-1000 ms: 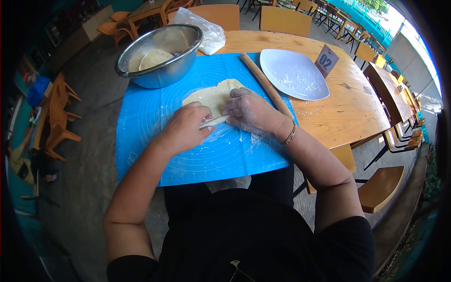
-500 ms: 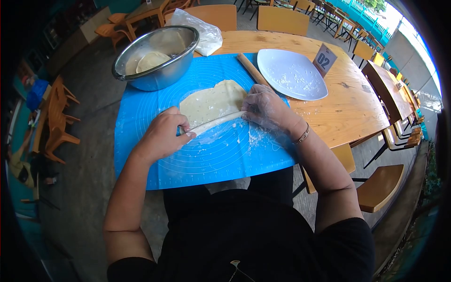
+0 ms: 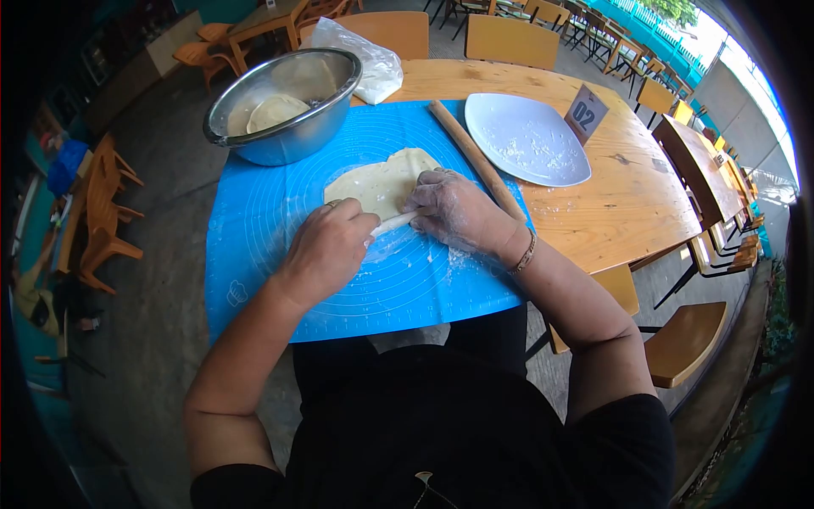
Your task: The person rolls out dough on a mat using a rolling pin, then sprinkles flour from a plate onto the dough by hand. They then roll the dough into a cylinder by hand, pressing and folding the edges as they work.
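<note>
A flat sheet of pale dough (image 3: pixel 370 188) lies on the blue silicone mat (image 3: pixel 356 310), its near edge turned over into a thin roll. My left hand (image 3: pixel 332 242) is closed on the left part of that rolled edge. Dusted with flour, my right hand (image 3: pixel 454 208) pinches the roll farther right, in what looks like a thin clear glove. Only a short stretch of roll shows between the hands; my fingers hide the rest. Loose flour is scattered on the mat near my right hand.
A metal bowl (image 3: pixel 292 146) with a dough ball (image 3: pixel 276 112) stands at the back left, a plastic bag (image 3: pixel 373 72) behind it. The rolling pin (image 3: pixel 476 159) lies right of the dough. Beyond it are a floury white plate (image 3: pixel 517 127) and a number card (image 3: pixel 585 113) on the wooden table (image 3: pixel 623 199).
Both hands have moved inward along the rolled edge and are closer together. My right hand has come away from the rolling pin, so more of the pin shows.
</note>
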`<action>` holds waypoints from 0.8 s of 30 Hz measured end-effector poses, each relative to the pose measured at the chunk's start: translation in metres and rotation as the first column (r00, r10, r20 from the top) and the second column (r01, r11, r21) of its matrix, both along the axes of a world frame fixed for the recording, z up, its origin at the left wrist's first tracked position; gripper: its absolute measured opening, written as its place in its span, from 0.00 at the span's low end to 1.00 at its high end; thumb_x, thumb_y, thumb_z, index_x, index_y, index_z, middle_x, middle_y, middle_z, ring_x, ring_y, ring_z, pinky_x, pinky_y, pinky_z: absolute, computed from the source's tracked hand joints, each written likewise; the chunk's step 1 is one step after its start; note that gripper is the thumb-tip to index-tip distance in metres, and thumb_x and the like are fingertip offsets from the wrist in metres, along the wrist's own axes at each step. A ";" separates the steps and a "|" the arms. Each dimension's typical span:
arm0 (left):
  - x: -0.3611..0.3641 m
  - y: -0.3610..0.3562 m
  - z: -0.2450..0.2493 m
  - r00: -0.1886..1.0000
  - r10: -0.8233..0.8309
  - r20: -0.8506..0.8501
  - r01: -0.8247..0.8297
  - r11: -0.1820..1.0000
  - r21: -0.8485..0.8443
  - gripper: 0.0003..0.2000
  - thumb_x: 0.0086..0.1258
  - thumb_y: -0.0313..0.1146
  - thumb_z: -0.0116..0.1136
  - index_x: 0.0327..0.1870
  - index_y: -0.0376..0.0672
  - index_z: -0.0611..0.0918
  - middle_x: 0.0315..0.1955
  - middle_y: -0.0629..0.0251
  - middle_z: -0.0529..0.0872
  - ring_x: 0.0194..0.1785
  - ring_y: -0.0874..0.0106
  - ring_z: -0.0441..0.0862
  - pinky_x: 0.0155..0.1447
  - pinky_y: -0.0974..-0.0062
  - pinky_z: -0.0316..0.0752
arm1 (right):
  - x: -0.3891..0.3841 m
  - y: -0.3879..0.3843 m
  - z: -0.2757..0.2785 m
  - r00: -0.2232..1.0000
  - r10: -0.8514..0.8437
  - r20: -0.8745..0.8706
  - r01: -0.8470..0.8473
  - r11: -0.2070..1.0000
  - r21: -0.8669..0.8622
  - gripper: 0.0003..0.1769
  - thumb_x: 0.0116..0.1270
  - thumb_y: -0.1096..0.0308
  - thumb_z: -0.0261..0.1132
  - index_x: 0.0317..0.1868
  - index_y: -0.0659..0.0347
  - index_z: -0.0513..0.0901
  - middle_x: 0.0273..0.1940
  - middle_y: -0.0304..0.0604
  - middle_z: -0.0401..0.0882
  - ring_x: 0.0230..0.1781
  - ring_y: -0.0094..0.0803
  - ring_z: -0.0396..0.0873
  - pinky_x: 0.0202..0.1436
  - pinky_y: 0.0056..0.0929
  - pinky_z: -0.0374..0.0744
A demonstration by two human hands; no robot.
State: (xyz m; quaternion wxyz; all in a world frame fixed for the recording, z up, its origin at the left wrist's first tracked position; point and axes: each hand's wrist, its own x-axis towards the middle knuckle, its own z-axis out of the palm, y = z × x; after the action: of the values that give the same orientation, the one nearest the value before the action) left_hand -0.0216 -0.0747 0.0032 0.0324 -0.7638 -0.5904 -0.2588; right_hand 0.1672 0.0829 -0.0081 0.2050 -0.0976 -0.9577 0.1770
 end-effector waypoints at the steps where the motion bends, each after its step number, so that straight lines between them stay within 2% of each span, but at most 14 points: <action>1: -0.001 -0.002 -0.001 1.000 -0.002 -0.001 0.002 1.000 -0.002 0.09 0.60 0.21 0.68 0.42 0.35 0.87 0.34 0.54 0.83 0.41 0.53 0.83 0.48 0.58 0.78 | 0.001 0.001 0.000 1.000 -0.002 -0.001 0.002 1.000 -0.002 0.13 0.56 0.73 0.75 0.44 0.63 0.89 0.40 0.48 0.82 0.47 0.48 0.81 0.55 0.41 0.80; 4: -0.001 -0.010 -0.005 0.999 0.000 -0.033 0.000 1.000 0.004 0.09 0.61 0.21 0.68 0.42 0.35 0.87 0.34 0.54 0.83 0.40 0.53 0.83 0.46 0.59 0.79 | 0.001 0.001 -0.003 1.000 -0.005 -0.020 0.005 1.000 -0.016 0.12 0.57 0.74 0.74 0.43 0.62 0.89 0.38 0.48 0.81 0.46 0.47 0.81 0.54 0.42 0.80; 10: 0.009 -0.013 -0.011 0.985 0.135 -0.107 -0.135 0.991 0.005 0.08 0.62 0.20 0.67 0.42 0.34 0.87 0.34 0.53 0.83 0.39 0.52 0.83 0.46 0.58 0.79 | -0.001 0.001 -0.005 0.999 -0.019 -0.036 0.020 0.999 0.033 0.12 0.58 0.74 0.73 0.44 0.61 0.89 0.39 0.48 0.80 0.46 0.47 0.80 0.54 0.42 0.79; 13: 0.010 -0.014 -0.005 0.984 0.170 -0.053 -0.173 0.984 -0.049 0.08 0.63 0.21 0.66 0.42 0.33 0.87 0.34 0.51 0.83 0.40 0.51 0.83 0.46 0.58 0.78 | 0.003 0.001 -0.005 0.999 -0.018 -0.045 0.018 1.000 0.005 0.12 0.59 0.73 0.73 0.44 0.61 0.89 0.39 0.48 0.79 0.47 0.47 0.79 0.56 0.42 0.79; 15: 0.009 -0.014 0.003 0.975 0.198 0.097 -0.185 0.974 -0.131 0.07 0.65 0.23 0.66 0.42 0.32 0.87 0.35 0.50 0.84 0.40 0.51 0.84 0.46 0.58 0.78 | 0.004 0.001 -0.005 0.998 -0.022 -0.056 0.022 1.000 -0.006 0.11 0.59 0.72 0.73 0.44 0.61 0.89 0.39 0.48 0.79 0.47 0.47 0.79 0.56 0.42 0.78; 18: 0.005 -0.011 0.009 0.962 0.213 0.169 -0.174 0.960 -0.217 0.06 0.65 0.24 0.66 0.40 0.31 0.87 0.35 0.49 0.85 0.40 0.52 0.84 0.45 0.60 0.78 | 0.004 0.002 -0.004 0.998 -0.009 -0.059 0.008 1.000 -0.008 0.11 0.59 0.72 0.73 0.43 0.61 0.89 0.39 0.48 0.79 0.47 0.47 0.78 0.57 0.42 0.78; 22: 0.002 -0.009 0.006 0.961 0.202 0.190 -0.158 0.962 -0.224 0.05 0.65 0.24 0.66 0.38 0.32 0.87 0.35 0.50 0.85 0.41 0.53 0.84 0.45 0.60 0.78 | 0.003 0.004 -0.003 1.000 -0.009 -0.025 0.009 0.999 -0.031 0.11 0.58 0.72 0.74 0.42 0.61 0.88 0.39 0.48 0.79 0.48 0.48 0.78 0.57 0.42 0.78; 24: 0.003 -0.010 0.001 0.974 0.206 0.096 -0.193 0.973 -0.129 0.04 0.65 0.24 0.66 0.37 0.33 0.88 0.35 0.51 0.84 0.42 0.53 0.83 0.49 0.59 0.76 | 0.003 0.004 -0.004 0.999 0.002 -0.040 -0.003 1.000 -0.022 0.10 0.58 0.73 0.73 0.42 0.61 0.88 0.38 0.49 0.78 0.47 0.48 0.78 0.55 0.42 0.78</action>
State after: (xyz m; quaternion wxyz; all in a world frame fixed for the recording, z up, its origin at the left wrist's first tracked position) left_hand -0.0181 -0.0846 0.0046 -0.0194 -0.6859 -0.6795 -0.2598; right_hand 0.1700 0.0874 -0.0118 0.2228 -0.0950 -0.9515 0.1896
